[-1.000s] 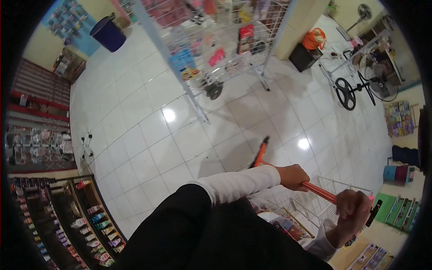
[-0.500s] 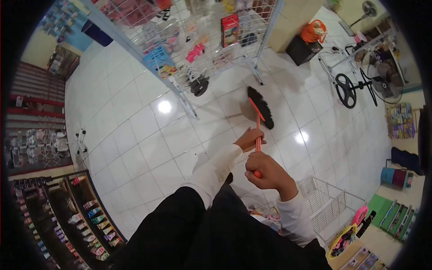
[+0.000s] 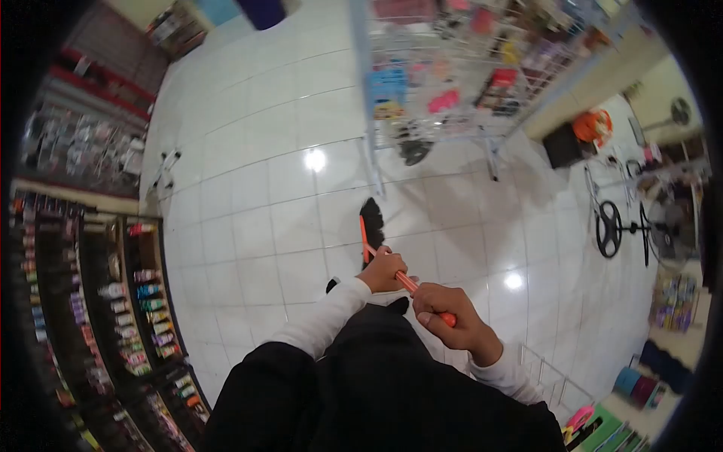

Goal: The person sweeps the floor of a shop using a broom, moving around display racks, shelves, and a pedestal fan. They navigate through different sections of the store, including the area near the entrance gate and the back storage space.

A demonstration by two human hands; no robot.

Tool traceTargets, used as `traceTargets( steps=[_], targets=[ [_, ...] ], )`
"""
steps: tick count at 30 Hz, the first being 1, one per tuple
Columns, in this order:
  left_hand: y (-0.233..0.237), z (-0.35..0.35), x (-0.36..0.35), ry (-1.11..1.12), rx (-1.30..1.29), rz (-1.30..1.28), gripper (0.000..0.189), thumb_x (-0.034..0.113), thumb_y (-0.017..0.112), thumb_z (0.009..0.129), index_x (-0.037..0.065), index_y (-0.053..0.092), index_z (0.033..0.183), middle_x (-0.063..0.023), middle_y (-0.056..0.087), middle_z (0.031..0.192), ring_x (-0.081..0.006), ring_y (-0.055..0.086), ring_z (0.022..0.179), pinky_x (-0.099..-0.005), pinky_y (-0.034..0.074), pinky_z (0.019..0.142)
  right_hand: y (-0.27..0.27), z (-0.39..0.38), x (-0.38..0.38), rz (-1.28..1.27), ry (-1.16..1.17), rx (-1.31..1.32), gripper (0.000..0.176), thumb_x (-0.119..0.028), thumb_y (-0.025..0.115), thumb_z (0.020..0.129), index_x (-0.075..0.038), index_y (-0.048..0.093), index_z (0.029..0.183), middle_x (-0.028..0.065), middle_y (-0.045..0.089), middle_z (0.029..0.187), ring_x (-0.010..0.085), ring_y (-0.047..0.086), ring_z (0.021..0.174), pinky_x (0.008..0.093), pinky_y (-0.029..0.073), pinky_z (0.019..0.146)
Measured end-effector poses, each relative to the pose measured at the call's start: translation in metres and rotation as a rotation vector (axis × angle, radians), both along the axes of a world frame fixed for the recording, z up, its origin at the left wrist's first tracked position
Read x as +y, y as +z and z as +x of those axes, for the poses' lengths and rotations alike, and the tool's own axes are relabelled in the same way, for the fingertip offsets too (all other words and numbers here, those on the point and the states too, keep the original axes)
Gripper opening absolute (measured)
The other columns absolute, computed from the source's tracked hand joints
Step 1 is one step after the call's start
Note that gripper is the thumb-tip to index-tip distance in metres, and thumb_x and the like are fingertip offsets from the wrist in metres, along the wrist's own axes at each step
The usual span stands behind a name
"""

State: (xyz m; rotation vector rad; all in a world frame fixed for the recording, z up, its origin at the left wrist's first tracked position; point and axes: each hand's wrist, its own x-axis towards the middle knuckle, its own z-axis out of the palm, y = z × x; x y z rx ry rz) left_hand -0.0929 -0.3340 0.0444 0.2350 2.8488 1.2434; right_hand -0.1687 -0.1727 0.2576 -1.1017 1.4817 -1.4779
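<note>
An orange-handled broom with dark bristles rests on the white tiled floor, its head in front of my feet. My left hand is wrapped round the lower part of the handle. Higher up, close to its orange end, my right hand grips the same handle, which slants down to the left. Both hands are closed on it. Part of the broom head is hidden behind my left hand.
A wire display rack with hanging packets stands ahead on floor feet. Shelves of bottles line the left. At the right are a pedal exercise frame, a fan, a dark bin and a white wire rack.
The broom head has swept leftward and closer to my feet, both hands moving with it. My view has turned, so the display rack appears farther right.
</note>
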Motion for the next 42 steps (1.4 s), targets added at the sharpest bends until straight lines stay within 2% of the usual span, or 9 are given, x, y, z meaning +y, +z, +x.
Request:
traceTargets(
  steps=[8,11,19,23,32,37,40,41,42],
  targets=[
    [-0.064,0.093,-0.176,0.248,-0.249,-0.472,0.032,0.046,0.057,0.082,0.015,0.065,0.079,-0.0056,0.061,0.089,-0.0238,0.056,0.097,-0.0583,0.025,0.101,-0.111,0.101,-0.129,-0.083,-0.103,-0.001,0.008,-0.002,0.051,0.082,0.003,0.051,0.075,0.0103,0.051,0.074,0.0235,0.049,0.073,0.0366,0.041,0.085],
    [-0.066,0.110,-0.222,0.391,-0.303,-0.469,0.031,0.046,0.059,0.080,0.015,0.063,0.078,-0.0031,0.058,0.082,-0.0220,0.054,0.101,-0.0590,0.023,0.100,-0.114,0.121,-0.181,-0.095,-0.077,0.015,0.007,-0.002,0.050,0.082,0.004,0.053,0.079,0.0110,0.052,0.076,0.0241,0.049,0.074,0.0381,0.039,0.091],
    [0.097,0.204,-0.270,0.494,-0.073,-0.063,0.031,0.037,0.062,0.079,0.009,0.058,0.067,-0.0090,0.058,0.072,-0.0293,0.057,0.078,-0.0467,0.036,0.093,0.065,0.142,-0.294,-0.336,0.345,-0.128,0.023,-0.009,0.062,0.075,-0.004,0.045,0.062,0.0060,0.050,0.062,0.0205,0.051,0.064,0.0354,0.044,0.073],
    [0.119,0.285,-0.254,0.738,-0.061,0.070,0.024,0.031,0.063,0.077,0.009,0.058,0.069,-0.0109,0.056,0.068,-0.0299,0.055,0.074,-0.0428,0.036,0.087,0.067,0.172,-0.350,-0.474,0.580,-0.458,0.026,-0.016,0.068,0.075,-0.008,0.047,0.061,0.0029,0.049,0.057,0.0198,0.053,0.061,0.0392,0.045,0.072],
    [0.012,0.465,-0.171,1.397,-0.455,0.153,0.026,0.035,0.062,0.076,0.009,0.062,0.074,-0.0114,0.063,0.074,-0.0300,0.060,0.078,-0.0451,0.035,0.083,-0.065,0.297,-0.415,0.370,0.981,-0.359,0.019,-0.016,0.054,0.087,0.001,0.058,0.079,0.0028,0.058,0.074,0.0108,0.055,0.077,0.0250,0.042,0.072],
    [-0.081,0.489,-0.138,1.460,-0.795,0.283,0.024,0.038,0.060,0.076,0.016,0.064,0.086,-0.0087,0.065,0.093,-0.0286,0.059,0.092,-0.0601,0.027,0.093,-0.137,0.333,-0.406,0.394,1.169,-0.167,0.013,-0.006,0.053,0.085,0.003,0.057,0.077,0.0066,0.060,0.078,0.0140,0.056,0.076,0.0279,0.045,0.074],
    [-0.134,0.458,-0.166,1.534,-0.512,0.315,0.022,0.036,0.060,0.078,0.015,0.062,0.082,-0.0098,0.062,0.090,-0.0328,0.057,0.095,-0.0687,0.028,0.087,-0.122,0.316,-0.440,0.325,1.161,-0.119,0.007,0.002,0.053,0.082,0.004,0.057,0.077,0.0085,0.060,0.078,0.0150,0.056,0.075,0.0272,0.045,0.069],
    [-0.118,0.436,-0.191,1.551,-0.444,0.295,0.023,0.036,0.058,0.080,0.013,0.061,0.080,-0.0107,0.062,0.089,-0.0344,0.057,0.094,-0.0684,0.030,0.085,-0.108,0.305,-0.457,0.320,1.145,-0.118,0.005,0.004,0.053,0.081,0.005,0.057,0.077,0.0093,0.060,0.078,0.0155,0.056,0.075,0.0271,0.045,0.068],
    [-0.078,0.414,-0.221,1.615,-0.212,0.140,0.021,0.023,0.062,0.075,0.005,0.058,0.066,-0.0189,0.058,0.071,-0.0386,0.057,0.071,-0.0462,0.040,0.064,-0.092,0.296,-0.473,0.286,1.152,-0.091,0.005,0.006,0.052,0.079,0.006,0.056,0.076,0.0101,0.060,0.078,0.0162,0.056,0.074,0.0270,0.044,0.068]
  ],
)
